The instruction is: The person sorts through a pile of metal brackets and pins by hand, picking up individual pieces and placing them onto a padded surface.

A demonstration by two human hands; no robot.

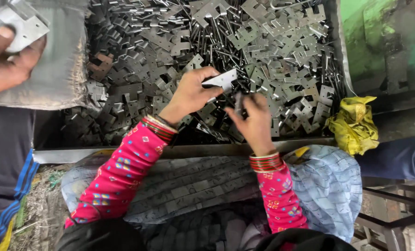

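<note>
Left hand (191, 93) pinches a flat metal plate (222, 79) by its edge, thumb on top, fingers under; the plate sticks out toward 3 o'clock, so its free end faces the other hand. Right hand (254, 118) is closed around a thin dark pin (238, 103), tip up toward 11 o'clock, just below the plate's free end. Near, can't tell if they touch. Looks like both are held up off the heap so the two parts can be lined up.

Pile of plates and rods (263, 46) fills the tray from 10 to 2 o'clock, right behind both hands, easy reach. Yellow cloth (353, 123) at 3 o'clock. Another person's hand (7, 58) at 10 o'clock grips a similar plate (19, 21).
</note>
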